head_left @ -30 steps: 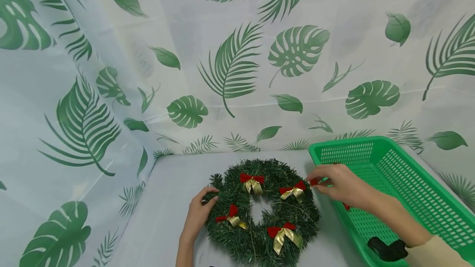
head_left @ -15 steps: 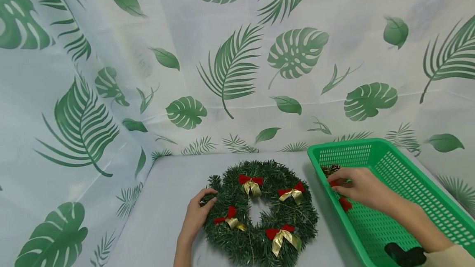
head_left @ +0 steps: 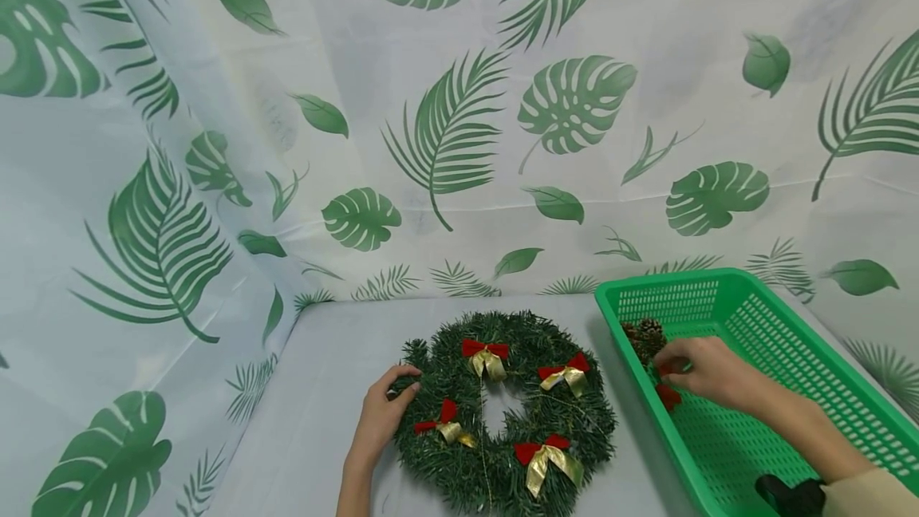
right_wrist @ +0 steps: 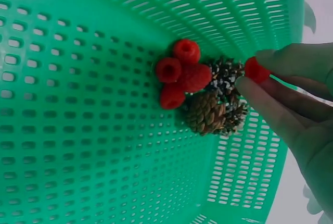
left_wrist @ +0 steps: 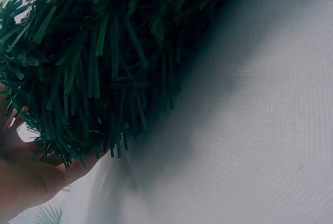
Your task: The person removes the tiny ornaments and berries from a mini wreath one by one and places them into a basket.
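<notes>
A green artificial wreath with red-and-gold bows lies flat on the white table. My left hand grips its left edge, with the fingertips partly hidden among the needles; the left wrist view shows the hand tucked against the foliage. Over the green plastic basket, my right hand pinches a red artificial raspberry between thumb and finger. Several more raspberries lie in the basket just beside pine cones, some with white-tipped scales.
The basket's slotted wall rises around the raspberries and cones. A black object shows at the right wrist. Leaf-printed white cloth hangs behind and to the left of the table.
My right hand has moved right, from the wreath's right edge into the basket, still with a red raspberry in its fingers. The left hand stays on the wreath.
</notes>
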`<state>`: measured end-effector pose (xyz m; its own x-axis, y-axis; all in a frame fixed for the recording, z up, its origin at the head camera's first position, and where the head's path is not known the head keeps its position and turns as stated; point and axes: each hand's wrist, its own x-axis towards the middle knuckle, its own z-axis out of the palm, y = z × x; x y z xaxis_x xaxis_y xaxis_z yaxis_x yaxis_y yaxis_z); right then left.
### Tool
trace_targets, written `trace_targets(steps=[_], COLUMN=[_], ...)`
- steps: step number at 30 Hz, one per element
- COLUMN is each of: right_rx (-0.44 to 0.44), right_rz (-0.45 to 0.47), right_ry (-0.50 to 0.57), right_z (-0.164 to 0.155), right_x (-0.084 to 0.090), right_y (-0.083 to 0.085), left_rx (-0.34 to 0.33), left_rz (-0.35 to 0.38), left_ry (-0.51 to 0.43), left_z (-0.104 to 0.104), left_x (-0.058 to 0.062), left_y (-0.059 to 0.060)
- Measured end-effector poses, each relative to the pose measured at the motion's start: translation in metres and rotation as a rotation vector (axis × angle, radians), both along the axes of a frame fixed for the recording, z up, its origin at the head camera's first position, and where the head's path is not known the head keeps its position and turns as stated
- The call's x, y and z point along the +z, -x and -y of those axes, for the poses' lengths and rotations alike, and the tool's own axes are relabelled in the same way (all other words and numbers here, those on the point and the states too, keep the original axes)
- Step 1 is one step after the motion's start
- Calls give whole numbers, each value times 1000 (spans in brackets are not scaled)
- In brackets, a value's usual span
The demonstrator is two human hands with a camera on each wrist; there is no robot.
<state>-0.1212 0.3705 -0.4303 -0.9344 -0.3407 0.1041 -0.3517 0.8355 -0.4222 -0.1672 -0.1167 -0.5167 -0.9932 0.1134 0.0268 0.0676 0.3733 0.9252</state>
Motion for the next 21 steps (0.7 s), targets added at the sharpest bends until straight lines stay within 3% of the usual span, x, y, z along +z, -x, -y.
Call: trace_targets(steps=[12,21], right_rx=[73,91], right_rz=[106,132], right_ry=[6,19], right_z=[1,10], right_x=[-17,-25], right_y=[8,8], left_rx=[3,8], left_rz=[20,36], left_ry=[-2,-9], left_z=[0,0], left_x=[0,2], left_y=[0,0])
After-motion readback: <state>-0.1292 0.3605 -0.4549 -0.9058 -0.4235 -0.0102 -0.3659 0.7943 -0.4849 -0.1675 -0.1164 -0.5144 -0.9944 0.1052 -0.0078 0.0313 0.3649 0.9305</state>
